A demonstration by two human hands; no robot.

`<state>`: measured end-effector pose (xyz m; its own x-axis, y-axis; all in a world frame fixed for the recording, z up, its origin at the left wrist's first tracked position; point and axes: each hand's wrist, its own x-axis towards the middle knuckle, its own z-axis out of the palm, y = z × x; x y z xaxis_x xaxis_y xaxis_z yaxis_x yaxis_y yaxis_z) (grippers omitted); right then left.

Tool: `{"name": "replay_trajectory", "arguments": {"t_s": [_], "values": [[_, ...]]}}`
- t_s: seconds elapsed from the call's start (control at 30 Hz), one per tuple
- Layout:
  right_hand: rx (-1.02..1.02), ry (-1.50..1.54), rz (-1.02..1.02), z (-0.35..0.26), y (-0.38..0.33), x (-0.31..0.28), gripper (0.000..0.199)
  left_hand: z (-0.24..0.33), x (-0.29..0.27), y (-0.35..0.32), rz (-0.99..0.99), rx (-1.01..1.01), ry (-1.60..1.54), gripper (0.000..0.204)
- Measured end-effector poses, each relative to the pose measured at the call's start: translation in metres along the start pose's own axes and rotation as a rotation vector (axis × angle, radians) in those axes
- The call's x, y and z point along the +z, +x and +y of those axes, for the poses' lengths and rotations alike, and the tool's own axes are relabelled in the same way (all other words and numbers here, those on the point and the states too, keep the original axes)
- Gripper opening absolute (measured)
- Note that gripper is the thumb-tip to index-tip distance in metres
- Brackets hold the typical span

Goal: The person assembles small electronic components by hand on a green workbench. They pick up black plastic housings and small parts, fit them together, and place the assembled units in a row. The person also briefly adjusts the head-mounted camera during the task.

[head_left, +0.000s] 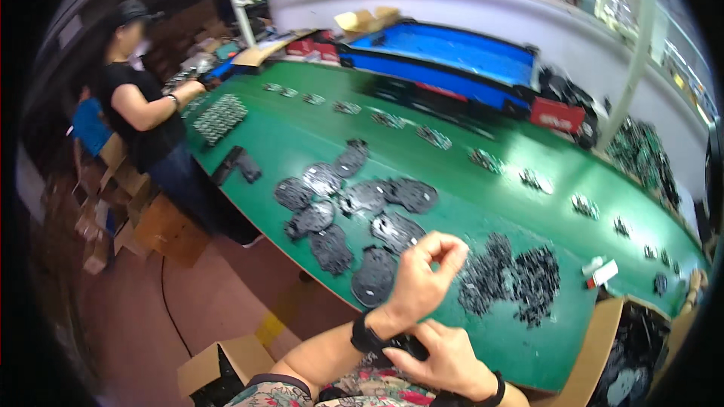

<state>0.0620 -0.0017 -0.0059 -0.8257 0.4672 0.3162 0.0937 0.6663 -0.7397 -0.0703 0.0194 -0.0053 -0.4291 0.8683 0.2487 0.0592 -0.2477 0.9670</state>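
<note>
Green worktable (467, 211) carried a heap of small black parts (513, 279). Left hand (422, 275), fingertips pinched together, hovered just left of it; right hand (445, 358), fingers curled at the left wrist, lay farther off.

A co-worker (139, 105) stands by blue trays (445, 56) and cardboard boxes (219, 365).

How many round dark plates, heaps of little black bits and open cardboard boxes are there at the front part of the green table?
Round dark plates: 9, some overlapping
Heaps of little black bits: 2
Open cardboard boxes: 2
Total: 13
</note>
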Motion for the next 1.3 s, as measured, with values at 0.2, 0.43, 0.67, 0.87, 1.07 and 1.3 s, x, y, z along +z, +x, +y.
{"name": "replay_trajectory", "arguments": {"t_s": [0.2, 0.43, 0.67, 0.87, 1.07, 1.3], "values": [[-0.287, -0.122, 0.165, -0.027, 0.009, -0.004, 0.022, 0.022, -0.033, -0.018, 0.140, -0.014, -0.284, 0.009], [-0.325, -0.039, 0.190, -0.033, 0.025, 0.009, 0.023, 0.023, -0.037, -0.012, 0.058, 0.008, -0.119, 0.015], [-0.431, -0.222, 0.138, -0.020, 0.018, 0.024, 0.031, -0.013, -0.045, -0.014, 0.007, -0.184, -0.306, 0.021], [-0.459, 0.015, 0.002, -0.032, 0.009, 0.029, 0.032, -0.060, -0.039, -0.056, -0.273, -0.476, -0.348, 0.025], [-0.408, 0.179, -0.237, -0.039, 0.005, 0.015, 0.028, 0.000, -0.038, -0.085, -0.089, -0.475, -0.399, 0.030], [-0.499, 0.034, 0.211, -0.047, -0.003, 0.016, 0.026, 0.017, -0.034, -0.084, 0.073, -0.389, -0.407, 0.033]]}}
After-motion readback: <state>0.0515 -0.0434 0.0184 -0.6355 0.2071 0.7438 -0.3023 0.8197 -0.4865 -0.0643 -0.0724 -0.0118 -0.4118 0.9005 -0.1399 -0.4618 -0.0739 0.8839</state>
